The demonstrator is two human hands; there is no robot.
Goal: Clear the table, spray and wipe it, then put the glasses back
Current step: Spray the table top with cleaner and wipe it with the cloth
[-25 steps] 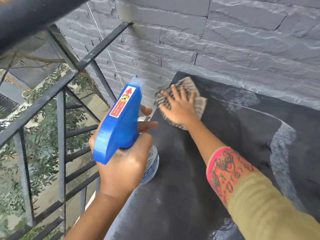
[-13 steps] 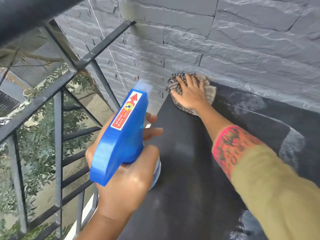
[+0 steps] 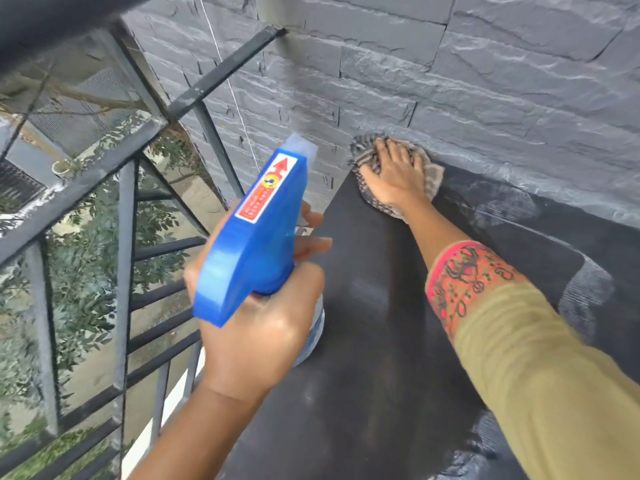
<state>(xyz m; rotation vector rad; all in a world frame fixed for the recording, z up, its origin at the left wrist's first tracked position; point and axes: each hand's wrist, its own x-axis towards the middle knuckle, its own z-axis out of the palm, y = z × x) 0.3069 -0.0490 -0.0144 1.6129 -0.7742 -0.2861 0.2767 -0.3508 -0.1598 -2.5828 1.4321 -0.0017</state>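
My left hand (image 3: pixel 266 327) grips a spray bottle (image 3: pixel 252 237) with a blue trigger head, held over the left edge of the black table (image 3: pixel 374 323); its clear body is mostly hidden behind my hand. My right hand (image 3: pixel 398 174) lies flat on a striped grey cloth (image 3: pixel 363 150), pressed into the table's far left corner against the wall. Pale wipe streaks mark the right side of the tabletop. No glasses are in view.
A grey stone-faced wall (image 3: pixel 485 81) runs along the far side of the table. A black metal railing (image 3: pixel 121 271) stands close on the left, with trees and ground far below it. My right sleeve (image 3: pixel 536 375) crosses the tabletop.
My right hand has slid the cloth away from me, up into the far corner by the wall. The spray bottle stays in my left hand, almost unmoved.
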